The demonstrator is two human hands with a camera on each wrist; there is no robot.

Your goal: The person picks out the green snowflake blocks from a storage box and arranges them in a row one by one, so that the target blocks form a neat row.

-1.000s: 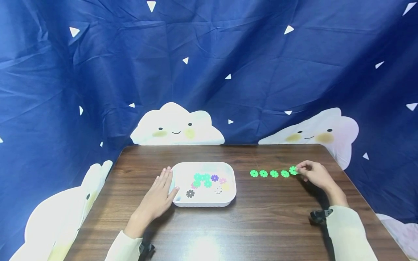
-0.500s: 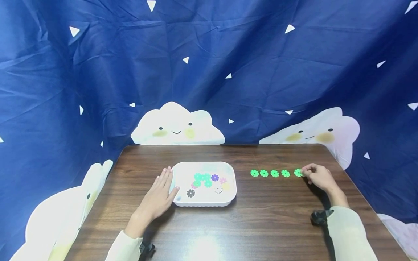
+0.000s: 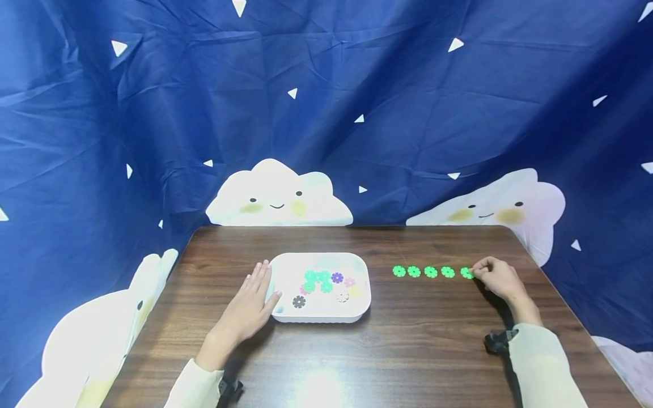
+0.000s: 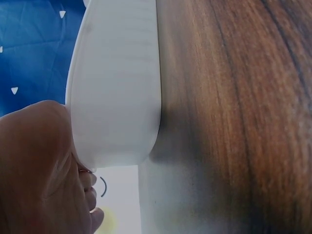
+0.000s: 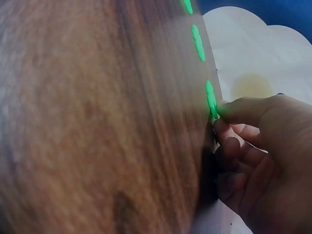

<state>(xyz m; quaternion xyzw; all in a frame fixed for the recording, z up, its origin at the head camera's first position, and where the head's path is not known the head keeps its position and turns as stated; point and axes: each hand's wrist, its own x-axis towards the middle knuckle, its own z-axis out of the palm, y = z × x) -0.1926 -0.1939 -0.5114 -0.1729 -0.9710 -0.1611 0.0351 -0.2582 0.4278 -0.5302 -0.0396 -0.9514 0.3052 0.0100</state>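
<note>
Green disc (image 3: 465, 273) in right hand (image 3: 502, 280) shifted rightward

Left arm (image 3: 196, 385) and right arm (image 3: 543, 357) reach forward, well apart, both slanting inward, long-sleeved
Left hand (image 3: 242, 306) stretched out, fingers extended and close together, pointing forward, thumb spread to side
Right hand (image 3: 500, 279) turned inward, thumb and index finger drawn together in pinch, other fingers bent below thumb in right wrist view

No readable text, no legible labels, brands or numbers
</note>
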